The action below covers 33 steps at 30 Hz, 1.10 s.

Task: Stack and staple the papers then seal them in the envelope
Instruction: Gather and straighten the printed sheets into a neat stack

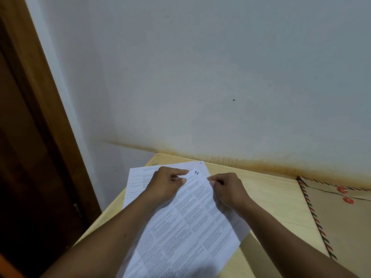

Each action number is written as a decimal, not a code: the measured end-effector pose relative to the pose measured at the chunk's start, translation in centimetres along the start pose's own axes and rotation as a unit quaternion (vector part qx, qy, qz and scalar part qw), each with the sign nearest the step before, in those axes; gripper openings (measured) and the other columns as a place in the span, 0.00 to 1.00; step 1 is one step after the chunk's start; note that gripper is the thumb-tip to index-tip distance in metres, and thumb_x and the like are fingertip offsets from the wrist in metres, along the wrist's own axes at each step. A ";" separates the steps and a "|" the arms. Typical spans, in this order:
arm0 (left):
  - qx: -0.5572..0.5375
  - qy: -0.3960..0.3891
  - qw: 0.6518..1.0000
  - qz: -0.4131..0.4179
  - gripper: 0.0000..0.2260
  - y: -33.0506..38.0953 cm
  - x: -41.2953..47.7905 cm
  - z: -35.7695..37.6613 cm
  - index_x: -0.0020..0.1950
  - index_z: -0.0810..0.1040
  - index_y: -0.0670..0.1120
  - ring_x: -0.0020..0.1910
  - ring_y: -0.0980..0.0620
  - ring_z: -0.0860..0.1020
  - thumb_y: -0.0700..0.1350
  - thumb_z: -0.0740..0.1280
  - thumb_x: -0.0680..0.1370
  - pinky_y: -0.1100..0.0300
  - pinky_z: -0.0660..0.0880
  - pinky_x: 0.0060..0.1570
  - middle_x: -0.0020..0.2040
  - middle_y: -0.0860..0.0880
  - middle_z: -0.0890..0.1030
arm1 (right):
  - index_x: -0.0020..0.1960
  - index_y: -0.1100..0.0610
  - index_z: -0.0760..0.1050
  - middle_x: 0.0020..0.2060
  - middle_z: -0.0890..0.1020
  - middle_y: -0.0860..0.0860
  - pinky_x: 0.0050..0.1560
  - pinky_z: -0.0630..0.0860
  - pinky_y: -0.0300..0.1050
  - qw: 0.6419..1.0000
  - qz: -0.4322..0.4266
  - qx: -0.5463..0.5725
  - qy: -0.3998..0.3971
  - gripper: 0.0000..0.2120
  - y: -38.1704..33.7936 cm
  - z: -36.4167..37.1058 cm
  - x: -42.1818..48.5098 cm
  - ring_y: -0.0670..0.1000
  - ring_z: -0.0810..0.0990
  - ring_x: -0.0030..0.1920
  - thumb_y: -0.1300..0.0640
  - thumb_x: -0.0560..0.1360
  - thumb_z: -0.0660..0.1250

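Dim, even indoor light, soft shadows under the arms, wide-angle bending at edges, print perhaps slightly blurred.

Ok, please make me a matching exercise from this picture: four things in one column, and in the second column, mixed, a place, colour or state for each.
Things:
1. top sheet
2. envelope
3. lower sheet
4. table

Descriptions:
a. brown, striped border, far right
b. pinched by left hand and right hand
c. pale yellow
d. partly hidden under another sheet, at the left

Pairs: 1-b, 2-a, 3-d, 4-c
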<state>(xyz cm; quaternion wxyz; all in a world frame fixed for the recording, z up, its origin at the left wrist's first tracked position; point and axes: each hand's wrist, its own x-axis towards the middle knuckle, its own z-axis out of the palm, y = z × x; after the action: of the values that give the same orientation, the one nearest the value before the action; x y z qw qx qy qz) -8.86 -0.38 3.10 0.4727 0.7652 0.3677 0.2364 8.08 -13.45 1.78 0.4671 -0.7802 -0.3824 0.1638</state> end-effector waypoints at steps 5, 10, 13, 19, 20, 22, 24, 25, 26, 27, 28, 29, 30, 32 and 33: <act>-0.011 0.000 1.000 -0.007 0.11 -1.3 0.3 -1.9 0.60 0.86 0.55 0.58 0.60 0.82 0.44 0.75 0.79 0.60 0.74 0.67 0.58 0.56 0.86 | 0.48 0.56 0.87 0.42 0.88 0.48 0.52 0.77 0.44 1.000 0.019 0.005 -0.015 0.13 -0.1 1.1 1.2 0.49 0.84 0.47 0.58 0.81 0.63; -0.023 -0.015 0.999 -0.019 0.11 -2.4 0.4 -3.5 0.60 0.87 0.52 0.63 0.55 0.82 0.43 0.75 0.79 0.53 0.73 0.72 0.59 0.51 0.86 | 0.61 0.56 0.81 0.55 0.85 0.51 0.50 0.71 0.41 0.991 0.027 -0.131 -0.005 0.14 1.6 0.9 2.9 0.52 0.81 0.55 0.52 0.78 0.69; -0.028 -0.028 0.999 -0.019 0.11 -2.5 0.3 -3.9 0.61 0.86 0.52 0.58 0.57 0.82 0.42 0.74 0.79 0.58 0.73 0.70 0.54 0.52 0.87 | 0.63 0.53 0.79 0.56 0.82 0.51 0.51 0.76 0.48 0.966 -0.016 -0.254 -0.037 0.18 2.9 1.2 2.8 0.53 0.78 0.55 0.47 0.75 0.71; -0.029 -0.054 0.998 -0.006 0.11 -2.0 0.5 -3.4 0.60 0.86 0.51 0.38 0.61 0.78 0.39 0.73 0.80 0.72 0.73 0.55 0.39 0.46 0.79 | 0.57 0.52 0.82 0.57 0.77 0.49 0.51 0.78 0.52 0.916 -0.088 -0.384 -0.074 0.15 3.2 0.4 1.8 0.53 0.72 0.56 0.45 0.78 0.65; -0.033 -0.060 0.998 -0.006 0.11 -1.9 0.5 -3.4 0.60 0.86 0.50 0.39 0.59 0.77 0.38 0.72 0.80 0.74 0.73 0.52 0.39 0.45 0.77 | 0.56 0.50 0.81 0.58 0.78 0.47 0.50 0.77 0.50 0.911 -0.098 -0.393 -0.075 0.15 3.4 0.1 1.7 0.53 0.72 0.56 0.43 0.78 0.64; -0.038 -0.069 0.997 -0.010 0.11 -1.8 0.7 -3.4 0.61 0.86 0.48 0.41 0.54 0.76 0.37 0.72 0.80 0.75 0.73 0.46 0.40 0.44 0.76 | 0.54 0.49 0.81 0.56 0.79 0.45 0.48 0.74 0.47 0.917 -0.096 -0.381 -0.065 0.15 3.7 -0.7 1.3 0.51 0.74 0.56 0.40 0.77 0.63; -0.051 -0.070 0.996 -0.016 0.11 -1.9 1.0 -3.5 0.58 0.86 0.49 0.44 0.49 0.77 0.36 0.72 0.80 0.70 0.77 0.51 0.41 0.42 0.78 | 0.50 0.50 0.81 0.52 0.80 0.45 0.45 0.74 0.46 0.924 -0.075 -0.373 -0.052 0.18 3.7 -1.4 1.1 0.51 0.75 0.53 0.37 0.75 0.65; -0.058 -0.074 0.995 -0.017 0.11 -2.0 1.1 -3.6 0.57 0.86 0.50 0.46 0.46 0.78 0.36 0.72 0.80 0.64 0.79 0.58 0.43 0.40 0.80 | 0.47 0.52 0.80 0.50 0.79 0.46 0.43 0.73 0.46 0.921 -0.063 -0.380 -0.050 0.20 3.6 -1.6 1.0 0.50 0.75 0.52 0.35 0.74 0.66; -0.070 -0.079 0.994 -0.020 0.11 -2.1 1.2 -3.6 0.56 0.87 0.50 0.47 0.45 0.78 0.35 0.72 0.79 0.58 0.79 0.63 0.45 0.36 0.81 | 0.45 0.52 0.77 0.49 0.78 0.46 0.42 0.72 0.46 0.918 -0.055 -0.389 -0.049 0.20 3.6 -1.7 0.9 0.50 0.75 0.52 0.34 0.72 0.68; -0.080 -0.080 0.993 -0.024 0.12 -2.1 1.2 -3.5 0.55 0.87 0.50 0.48 0.43 0.79 0.35 0.72 0.79 0.53 0.78 0.66 0.47 0.31 0.83 | 0.44 0.51 0.75 0.48 0.78 0.46 0.42 0.73 0.46 0.918 -0.049 -0.391 -0.046 0.20 3.5 -1.7 0.9 0.50 0.75 0.52 0.34 0.71 0.69; -0.088 -0.080 0.993 -0.025 0.12 -2.1 1.3 -3.4 0.56 0.87 0.49 0.49 0.43 0.80 0.34 0.73 0.79 0.50 0.78 0.67 0.50 0.27 0.83 | 0.44 0.51 0.75 0.47 0.77 0.46 0.43 0.74 0.47 0.922 -0.043 -0.382 -0.041 0.19 3.5 -1.7 0.8 0.50 0.75 0.51 0.35 0.71 0.71; -0.089 -0.081 0.992 -0.024 0.11 -2.0 1.3 -3.4 0.57 0.87 0.47 0.49 0.43 0.81 0.34 0.72 0.79 0.52 0.79 0.65 0.51 0.26 0.83 | 0.46 0.50 0.75 0.47 0.78 0.45 0.45 0.75 0.47 0.930 -0.036 -0.365 -0.037 0.17 3.4 -1.6 0.9 0.50 0.75 0.52 0.37 0.70 0.73; -0.088 -0.080 0.993 -0.022 0.11 -1.9 1.2 -3.3 0.58 0.86 0.46 0.49 0.43 0.81 0.34 0.72 0.79 0.55 0.79 0.63 0.51 0.27 0.83 | 0.49 0.49 0.76 0.48 0.78 0.45 0.46 0.76 0.47 0.938 -0.027 -0.343 -0.037 0.16 3.3 -1.6 0.9 0.50 0.76 0.52 0.40 0.70 0.74; -0.089 -0.077 0.993 -0.016 0.11 -1.6 1.2 -3.1 0.58 0.86 0.46 0.49 0.44 0.81 0.34 0.72 0.79 0.59 0.79 0.59 0.49 0.29 0.83 | 0.56 0.48 0.76 0.50 0.80 0.45 0.46 0.77 0.46 0.949 -0.007 -0.311 -0.046 0.18 3.1 -1.7 1.2 0.49 0.77 0.51 0.45 0.70 0.75; -0.093 -0.077 0.993 -0.015 0.11 -1.5 1.3 -3.0 0.58 0.86 0.45 0.49 0.44 0.81 0.33 0.72 0.79 0.59 0.80 0.59 0.51 0.27 0.83 | 0.60 0.48 0.75 0.51 0.80 0.46 0.47 0.76 0.46 0.952 0.002 -0.303 -0.052 0.21 3.1 -1.8 1.3 0.49 0.77 0.52 0.46 0.70 0.76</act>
<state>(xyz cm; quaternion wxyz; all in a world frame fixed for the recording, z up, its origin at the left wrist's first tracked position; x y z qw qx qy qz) -10.75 2.72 3.07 0.5719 0.7282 0.3186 0.2027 11.35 -14.39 0.16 0.1882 -0.8762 -0.4362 0.0812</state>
